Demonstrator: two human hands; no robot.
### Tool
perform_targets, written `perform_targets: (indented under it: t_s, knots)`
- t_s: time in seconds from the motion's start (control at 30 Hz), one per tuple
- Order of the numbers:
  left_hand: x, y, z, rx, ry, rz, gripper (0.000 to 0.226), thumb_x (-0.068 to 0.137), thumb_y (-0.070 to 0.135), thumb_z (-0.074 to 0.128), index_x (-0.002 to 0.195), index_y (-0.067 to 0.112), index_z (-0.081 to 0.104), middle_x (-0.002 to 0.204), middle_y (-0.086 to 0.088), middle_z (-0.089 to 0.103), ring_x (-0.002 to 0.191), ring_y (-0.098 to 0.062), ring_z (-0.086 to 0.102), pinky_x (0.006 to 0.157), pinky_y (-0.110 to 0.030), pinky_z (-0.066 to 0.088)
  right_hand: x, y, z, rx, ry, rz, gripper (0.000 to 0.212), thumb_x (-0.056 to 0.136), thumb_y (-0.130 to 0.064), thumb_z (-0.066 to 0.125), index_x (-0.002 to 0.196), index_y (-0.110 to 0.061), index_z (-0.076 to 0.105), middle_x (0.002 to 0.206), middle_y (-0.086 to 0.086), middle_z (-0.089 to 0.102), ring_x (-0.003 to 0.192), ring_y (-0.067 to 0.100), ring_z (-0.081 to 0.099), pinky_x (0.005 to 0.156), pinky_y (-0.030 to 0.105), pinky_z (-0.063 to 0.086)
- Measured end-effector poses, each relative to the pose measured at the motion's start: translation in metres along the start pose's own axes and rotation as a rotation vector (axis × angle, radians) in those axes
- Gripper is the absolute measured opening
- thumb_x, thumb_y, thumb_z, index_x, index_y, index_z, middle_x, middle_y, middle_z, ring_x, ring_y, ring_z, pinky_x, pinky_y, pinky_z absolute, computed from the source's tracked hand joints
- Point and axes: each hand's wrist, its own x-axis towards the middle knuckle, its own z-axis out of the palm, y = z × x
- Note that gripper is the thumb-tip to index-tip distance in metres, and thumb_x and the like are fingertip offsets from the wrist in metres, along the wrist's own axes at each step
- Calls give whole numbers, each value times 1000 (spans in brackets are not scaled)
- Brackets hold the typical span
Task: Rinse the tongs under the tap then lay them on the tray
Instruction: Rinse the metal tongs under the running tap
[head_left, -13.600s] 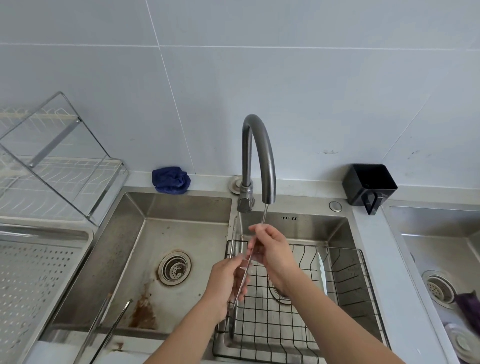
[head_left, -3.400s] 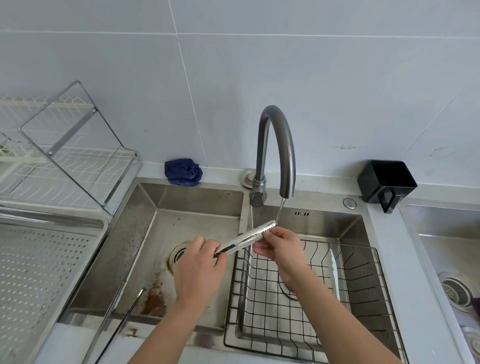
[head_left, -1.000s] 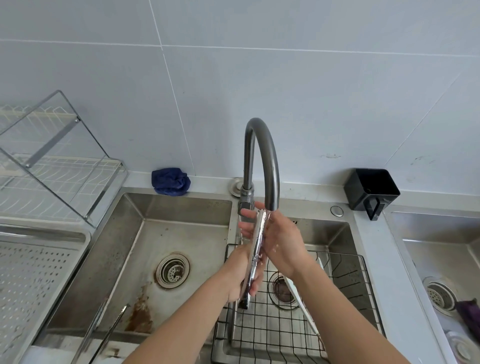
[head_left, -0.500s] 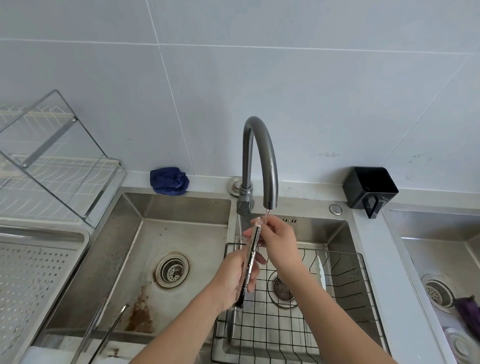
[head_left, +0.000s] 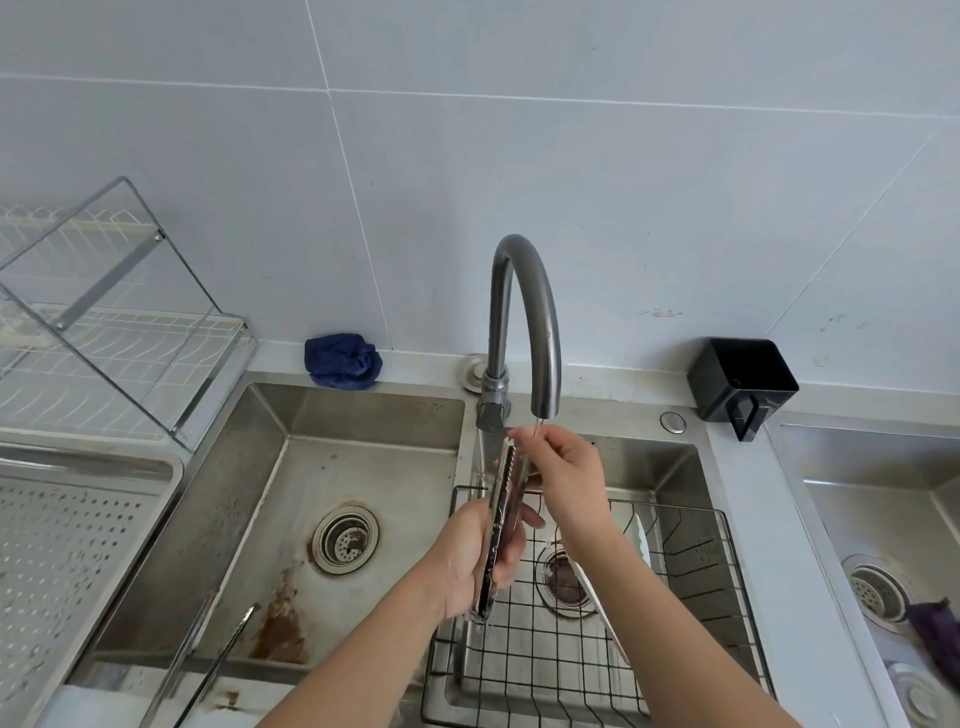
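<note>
The tongs (head_left: 500, 525) are held nearly upright over the right-hand basin, their toothed tips just under the spout of the tap (head_left: 540, 332), where a thin stream is seen; the rinse is judged best done by keeping the tips in the stream and turning the tongs so that both blades are wetted, with the lower end kept above the wire basket (head_left: 691, 582) so that drips fall into the sink; the left hand (head_left: 475, 558) is wrapped around the lower handle, its fingers closed firmly on it; the right hand (head_left: 563, 470) is raised to the tips, its fingers pinched lightly on the upper end; both forearms are angled up from below; the perforated tray (head_left: 78, 525) is well apart, to the left, and nothing is seen on it.
</note>
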Motion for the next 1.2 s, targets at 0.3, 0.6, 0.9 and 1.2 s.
perform_targets:
  t_s: [0.3,0.6,0.9,1.2]
  knots:
    - [8,2,15,208,103,324,100,63,92,57,108,2,60,75,-8,60,60,-21,55,58,-33,45,12,2,-1,-420,248,-152,29,101,-26,61,73,-26,68,62,-19,71,43,0,56,42,13,39]
    - [11,-3,-4,149,210,349,52,71,76,69,69,25,73,66,-11,60,58,-22,55,57,-34,44,9,-5,5,-376,-35,-145,25,102,-31,62,84,-19,76,79,7,77,58,30,64,59,50,58]
    - [29,17,21,94,182,179,62,57,79,78,72,20,68,56,-8,59,43,-23,53,42,-29,41,-25,13,-7,-120,-184,12,38,86,-82,48,110,-58,64,82,-15,73,59,6,63,55,22,55]
    - [47,39,39,36,399,164,35,96,40,66,72,15,71,64,-2,67,63,-20,65,68,-38,57,-29,31,-21,-449,-139,-163,53,106,-41,46,157,-39,32,145,-15,54,132,-5,50,103,12,42]
